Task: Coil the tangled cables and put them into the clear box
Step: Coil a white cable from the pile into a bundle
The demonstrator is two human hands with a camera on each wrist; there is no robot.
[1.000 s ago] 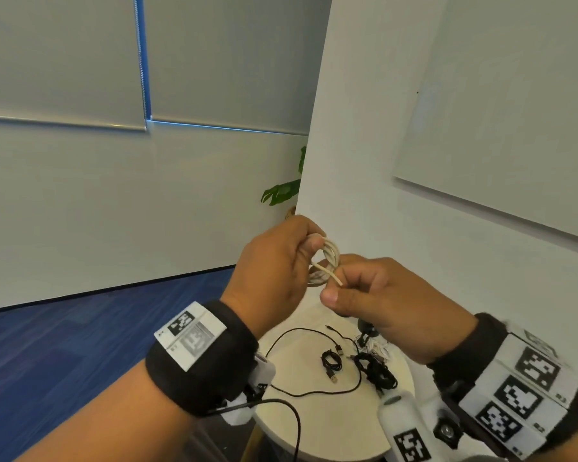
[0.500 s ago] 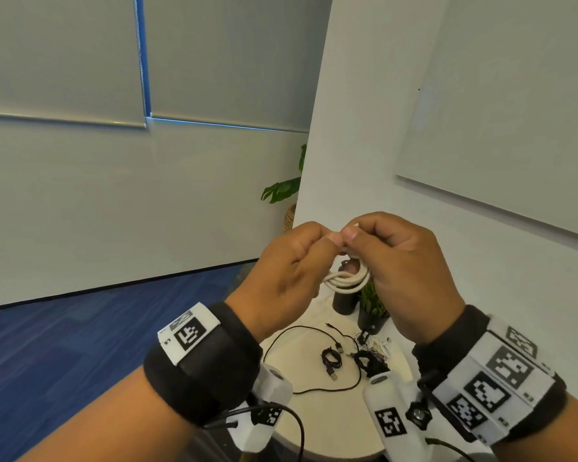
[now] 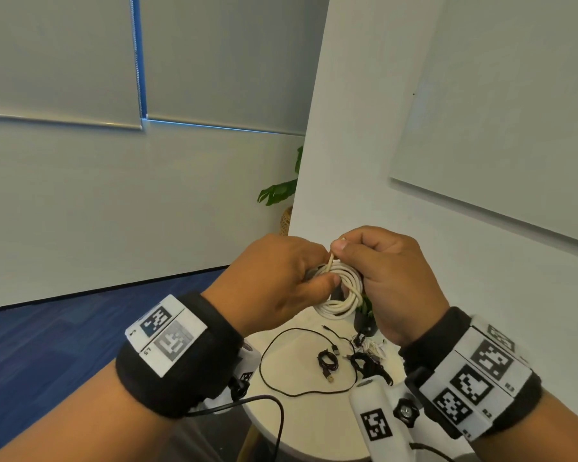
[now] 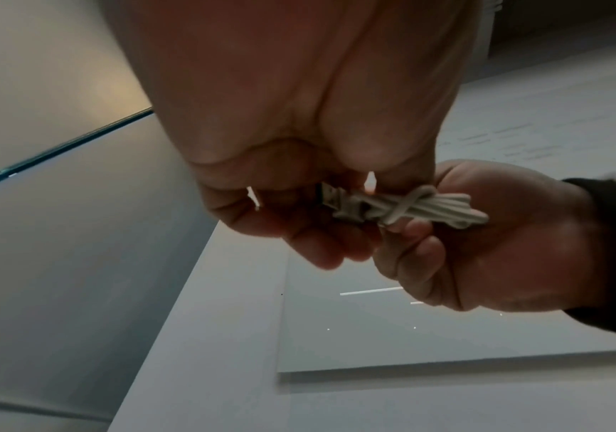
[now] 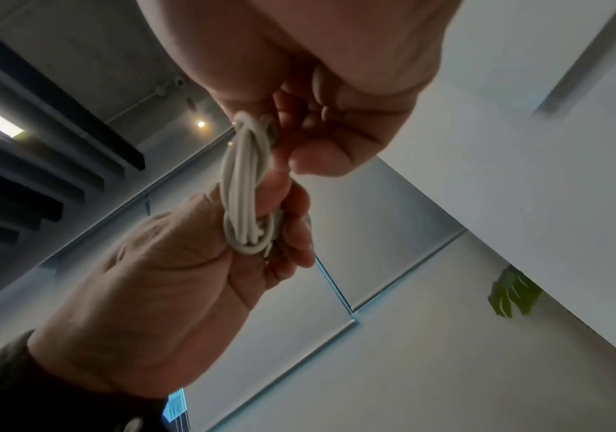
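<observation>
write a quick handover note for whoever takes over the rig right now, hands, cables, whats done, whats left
Left hand: grips the white cable coil, held up over the round table.
Right hand: pinches the coil's loose end between thumb and forefinger, above the loops.
Done: the white cable is wound into loops, and the left wrist view shows a wrap already crossing the bundle.
On the table: one long black cable lying loose, a small black coil, and a dark bundle beside it.
Left: secure the white end, coil the loose black cable, box everything. The clear box is not in view.
</observation>
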